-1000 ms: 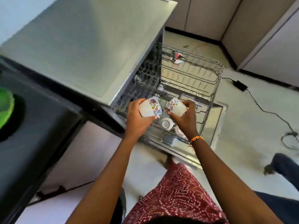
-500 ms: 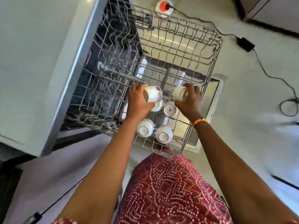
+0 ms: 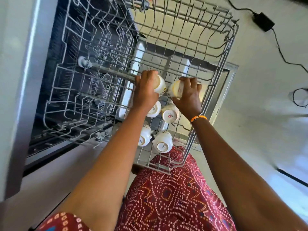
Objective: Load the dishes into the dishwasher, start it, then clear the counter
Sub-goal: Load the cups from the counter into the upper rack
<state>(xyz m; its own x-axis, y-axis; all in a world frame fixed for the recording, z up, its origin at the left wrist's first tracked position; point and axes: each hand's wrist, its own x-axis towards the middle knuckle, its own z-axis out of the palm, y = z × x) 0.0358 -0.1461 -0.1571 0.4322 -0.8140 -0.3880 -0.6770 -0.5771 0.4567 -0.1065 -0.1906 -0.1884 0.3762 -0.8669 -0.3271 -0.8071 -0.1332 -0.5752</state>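
Note:
The dishwasher's upper wire rack (image 3: 221, 67) is pulled out over the open door. My left hand (image 3: 145, 92) grips a white cup (image 3: 160, 85) turned on its side, low over the rack's middle. My right hand (image 3: 188, 95) grips a second white cup (image 3: 175, 89) right beside it, the two cups nearly touching. Several white cups stand upside down in the rack's near part, among them one (image 3: 170, 114) just below my right hand and one (image 3: 162, 142) nearest to me.
The dishwasher's grey body (image 3: 18, 80) fills the left side, with the lower rack (image 3: 80, 84) dark inside. A black power adapter (image 3: 263, 21) and its cable lie on the pale floor to the right. My red patterned clothing (image 3: 175, 197) is below the rack.
My view has swung down and closer over the rack. Both hands have lowered the two cups toward the rack and tipped them further over.

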